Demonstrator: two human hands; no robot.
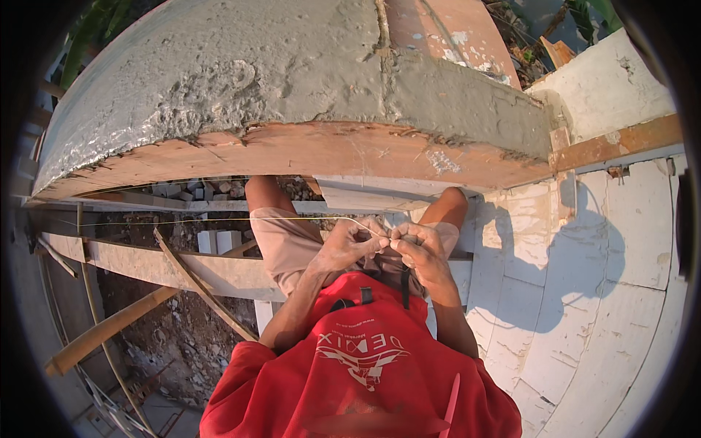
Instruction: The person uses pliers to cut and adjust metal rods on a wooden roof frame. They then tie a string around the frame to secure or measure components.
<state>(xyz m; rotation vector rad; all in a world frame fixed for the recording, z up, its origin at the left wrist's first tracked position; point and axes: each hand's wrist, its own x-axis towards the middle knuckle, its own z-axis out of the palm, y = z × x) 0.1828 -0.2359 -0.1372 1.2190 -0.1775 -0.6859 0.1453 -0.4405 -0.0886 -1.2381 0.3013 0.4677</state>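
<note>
A thin pale string (299, 217) runs from the far left, past my knee, to my fingers in front of my red shirt (350, 321). My left hand (349, 244) is closed in a pinch on the string, just above my lap. Facing it, my right hand (420, 250) is also pinched at the string's end, its fingertips almost touching those of the left. The last bit of string between the fingertips is too small to make out fully.
Ahead stands a curved slab of rough grey mortar (292, 80) above a plywood form board (343, 150). Wooden planks (109, 331) and a curved board (219, 271) span a drop with rubble (168, 328) at left. A white block wall (577, 292) carries my shadow at right.
</note>
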